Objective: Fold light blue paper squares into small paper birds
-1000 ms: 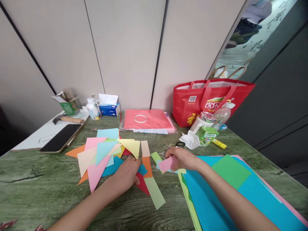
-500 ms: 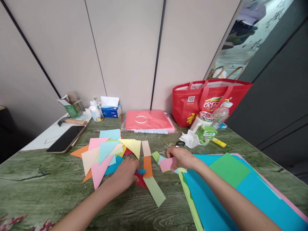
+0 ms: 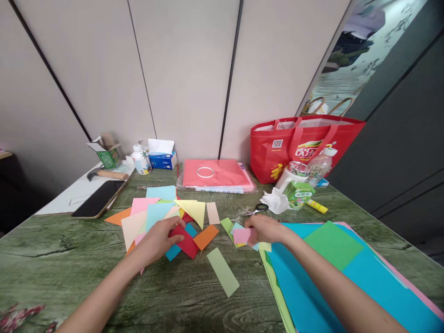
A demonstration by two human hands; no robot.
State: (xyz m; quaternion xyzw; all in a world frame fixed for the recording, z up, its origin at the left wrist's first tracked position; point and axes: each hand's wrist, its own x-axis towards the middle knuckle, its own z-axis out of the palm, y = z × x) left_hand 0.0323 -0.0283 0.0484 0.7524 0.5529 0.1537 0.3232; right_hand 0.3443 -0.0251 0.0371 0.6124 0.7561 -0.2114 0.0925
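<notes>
My left hand (image 3: pixel 161 240) is closed on a red paper strip (image 3: pixel 186 243), thumb on top, beside the pile of coloured paper pieces (image 3: pixel 137 226). A blue strip (image 3: pixel 173 252) lies partly under the red one, and an orange strip (image 3: pixel 206 237) touches its right end. On the table nearby are a pale green strip (image 3: pixel 223 272) and a peach strip (image 3: pixel 212 213). My right hand (image 3: pixel 264 230) pinches a pink strip (image 3: pixel 241 236) over a small cluster of strips, among them a green one (image 3: pixel 227 226). Its fingertips are partly hidden.
Scissors (image 3: pixel 255 210) lie beyond my right hand, near a crumpled tissue (image 3: pixel 275 200) and a glue stick (image 3: pixel 317 206). Large blue sheets (image 3: pixel 305 286) cover the right side. Behind stand a red bag (image 3: pixel 270 152) and a red paper pack (image 3: pixel 222 171). A phone (image 3: pixel 99 200) and hammer (image 3: pixel 107 174) lie left.
My left hand has moved left and lifted the red strip into clear view. The orange strip has turned and shifted left, away from the pale green one. My right hand has hardly moved.
</notes>
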